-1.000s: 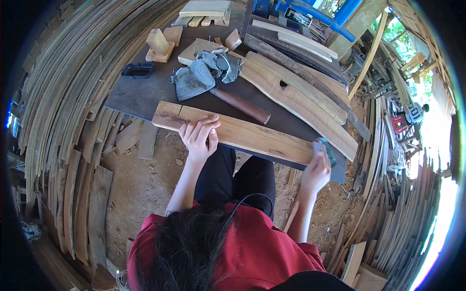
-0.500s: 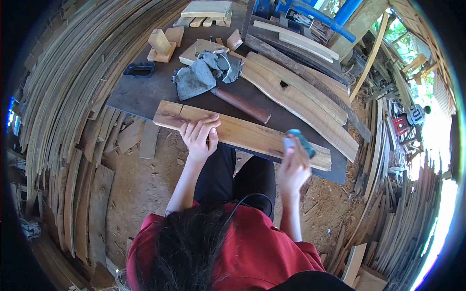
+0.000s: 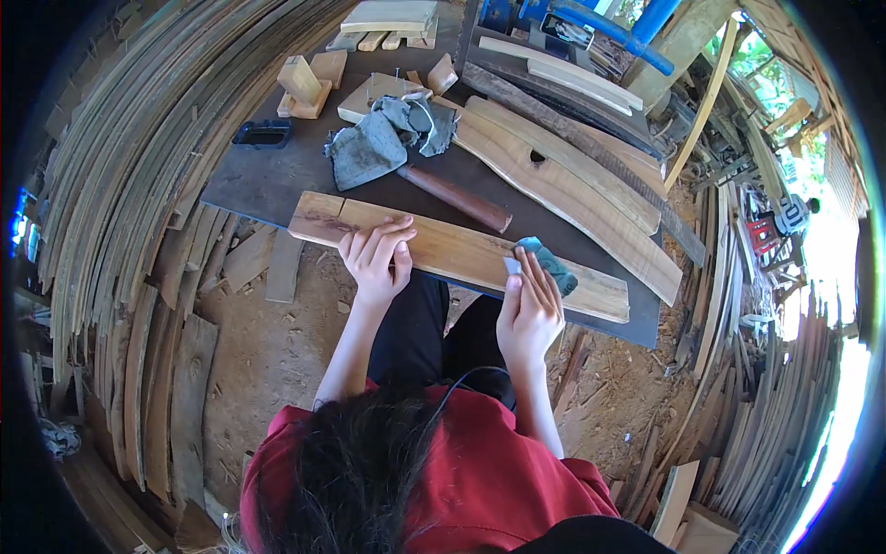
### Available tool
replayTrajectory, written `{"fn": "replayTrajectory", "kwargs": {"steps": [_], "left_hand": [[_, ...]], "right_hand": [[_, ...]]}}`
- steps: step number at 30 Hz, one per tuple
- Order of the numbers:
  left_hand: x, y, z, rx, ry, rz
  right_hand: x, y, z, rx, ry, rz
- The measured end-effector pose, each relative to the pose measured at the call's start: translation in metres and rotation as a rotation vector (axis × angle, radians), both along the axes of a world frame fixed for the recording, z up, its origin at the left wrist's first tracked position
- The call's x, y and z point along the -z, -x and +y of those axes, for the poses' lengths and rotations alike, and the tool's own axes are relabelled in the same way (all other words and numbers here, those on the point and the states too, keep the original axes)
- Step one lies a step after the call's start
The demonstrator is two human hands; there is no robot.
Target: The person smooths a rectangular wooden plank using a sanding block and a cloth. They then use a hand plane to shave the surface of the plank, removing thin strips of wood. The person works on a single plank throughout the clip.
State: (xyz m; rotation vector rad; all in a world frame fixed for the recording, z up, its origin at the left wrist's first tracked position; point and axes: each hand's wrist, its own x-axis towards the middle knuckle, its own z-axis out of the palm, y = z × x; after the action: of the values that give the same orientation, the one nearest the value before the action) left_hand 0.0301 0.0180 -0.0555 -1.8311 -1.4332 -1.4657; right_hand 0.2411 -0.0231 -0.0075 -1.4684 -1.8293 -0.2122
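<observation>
A long light wooden board lies across the near edge of the dark work surface. My left hand grips its near side, left of the middle, fingers curled over the top. My right hand presses a folded green abrasive pad or sheet on the board's right part, its fingers over the pad. Behind the board lie a reddish-brown wooden stick, a grey-blue cloth and wide planks, one with a dark hole.
A dark blue tray and small wood blocks sit on the surface. Stacked timber strips line the left side, more the right. Blue metal pipes are behind; at far right a person is by a red crate.
My right hand and the green pad have slid leftward along the board, from near its right end toward the middle. My left hand has stayed in place on the board.
</observation>
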Motion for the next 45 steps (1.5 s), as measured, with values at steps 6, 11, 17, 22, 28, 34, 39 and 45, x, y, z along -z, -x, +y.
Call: {"fn": "replayTrajectory", "kwargs": {"steps": [6, 11, 17, 22, 28, 34, 39, 45], "left_hand": [[0.002, 0.002, 0.000, -0.007, -0.016, 0.003], [0.002, -0.001, 0.002, 0.003, -0.036, -0.005], [0.001, 0.000, 0.001, 0.003, -0.020, 0.002], [0.003, 0.000, 0.001, -0.007, -0.014, 0.002], [0.003, 0.001, 0.001, -0.003, -0.036, 0.010], [0.003, 0.001, 0.002, -0.006, -0.039, 0.011], [0.000, 0.001, 0.000, 0.002, 0.000, 0.009], [0.000, 0.000, -0.001, 0.004, -0.001, -0.004]], "right_hand": [[0.004, -0.070, 0.001, 0.260, 0.008, -0.006], [0.013, -0.107, -0.002, 0.555, 0.093, 0.065], [0.002, -0.008, 0.002, 0.113, -0.028, 0.017], [0.002, -0.010, -0.004, -0.087, -0.042, 0.013], [0.017, -0.096, -0.010, 0.236, -0.184, 0.019], [0.021, -0.042, -0.002, 0.089, -0.186, 0.025], [0.014, 0.005, -0.005, -0.225, -0.090, 0.077], [0.028, -0.085, -0.010, 0.054, -0.224, -0.031]]}}
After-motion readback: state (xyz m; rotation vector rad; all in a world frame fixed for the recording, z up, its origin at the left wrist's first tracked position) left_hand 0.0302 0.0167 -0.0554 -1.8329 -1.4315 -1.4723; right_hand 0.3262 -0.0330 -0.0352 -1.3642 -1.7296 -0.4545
